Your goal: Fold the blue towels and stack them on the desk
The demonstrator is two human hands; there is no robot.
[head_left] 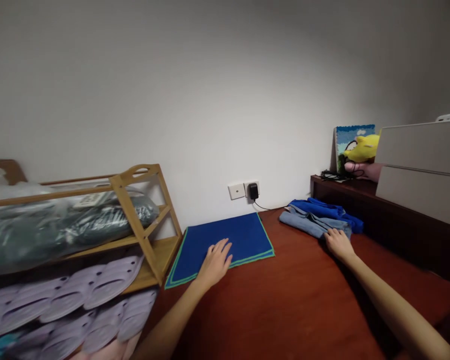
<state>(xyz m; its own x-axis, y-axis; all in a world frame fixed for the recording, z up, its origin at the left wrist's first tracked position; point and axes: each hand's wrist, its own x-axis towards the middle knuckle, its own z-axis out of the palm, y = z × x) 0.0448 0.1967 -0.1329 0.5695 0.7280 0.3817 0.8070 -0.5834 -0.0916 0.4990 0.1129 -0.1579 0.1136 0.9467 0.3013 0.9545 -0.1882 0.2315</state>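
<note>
A flat, folded blue cloth [230, 240] with bright green edging lies on the reddish-brown tabletop close to the wall. My left hand [215, 262] is over its front edge, fingers spread and nothing held. To the right, my right hand [338, 243] has its fingers curled over the near end of a folded grey-blue denim garment [302, 222]. Directly behind the denim, and partly covered by it, lies a brighter blue piece of fabric [324, 206]. The underside of my right hand is hidden.
Left of the table [285, 310] stands a wooden rack [133, 227] with a plastic-wrapped bundle [60, 225] and lilac clogs [114, 280]. A black adapter [253, 191] is plugged into the wall. A raised dark shelf at right holds white drawers [422, 172] and a yellow plush toy [365, 146].
</note>
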